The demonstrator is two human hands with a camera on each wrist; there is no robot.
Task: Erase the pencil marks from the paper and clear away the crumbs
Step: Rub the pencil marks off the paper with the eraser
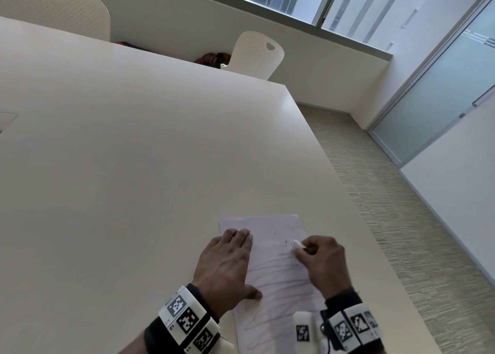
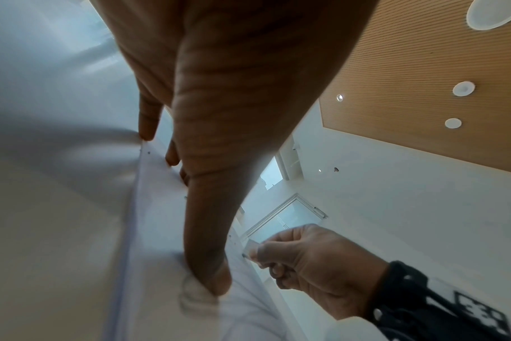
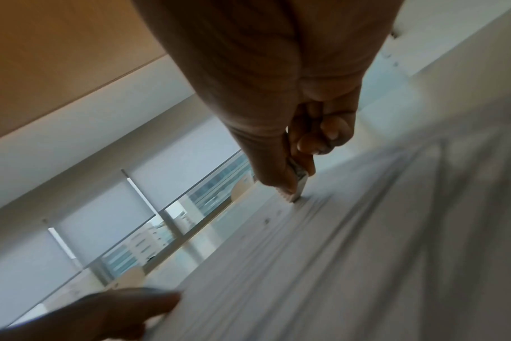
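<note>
A white sheet of paper (image 1: 276,270) with grey pencil scribbles lies near the table's right front corner. My left hand (image 1: 227,265) lies flat on the paper's left edge, fingers straight and thumb spread, pressing it down. My right hand (image 1: 318,260) pinches a small white eraser (image 1: 296,245), whose tip touches the paper. The same eraser (image 3: 298,189) shows between thumb and fingers in the right wrist view, and its end (image 2: 253,248) shows in the left wrist view. Dark crumbs (image 1: 286,242) dot the paper's far half.
The pale table (image 1: 134,152) stretches far to the left and ahead. Its right edge runs close beside the paper, with striped carpet (image 1: 401,206) below. Two white perforated chairs (image 1: 254,56) stand behind the far edge, under a window.
</note>
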